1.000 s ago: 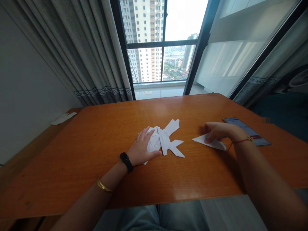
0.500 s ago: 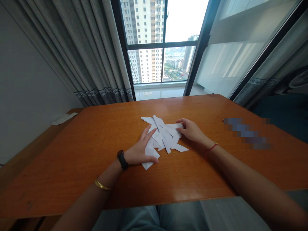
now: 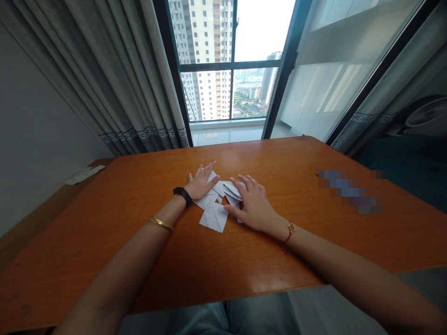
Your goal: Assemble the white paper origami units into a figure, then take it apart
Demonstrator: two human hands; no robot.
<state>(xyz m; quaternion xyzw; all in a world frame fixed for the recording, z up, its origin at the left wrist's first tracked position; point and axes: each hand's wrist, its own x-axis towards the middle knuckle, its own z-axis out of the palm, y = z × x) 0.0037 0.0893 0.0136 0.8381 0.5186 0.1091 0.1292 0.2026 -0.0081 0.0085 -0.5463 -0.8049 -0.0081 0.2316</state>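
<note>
The bare left hand [image 3: 201,183], fingers fanned, lies over white folded paper pieces [image 3: 206,200] in a loose pile; the bare right hand [image 3: 254,204], also spread wide, covers the pile's right side. A white creased paper square [image 3: 213,217] lies nearer the person, beside the right thumb. Everything rests on the glossy orange-brown wooden table [image 3: 279,265]. Beyond stands a black-framed glass window [image 3: 231,93], left of it a long grey fabric curtain [image 3: 132,83].

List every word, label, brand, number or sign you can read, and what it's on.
No text can be read anywhere.
Folded papers: creases, no legible writing.
Black wristband: too small to make out any mark.
Pixelated patch on the table: blurred out.
Pale sheet, far left: too small to tell.
</note>
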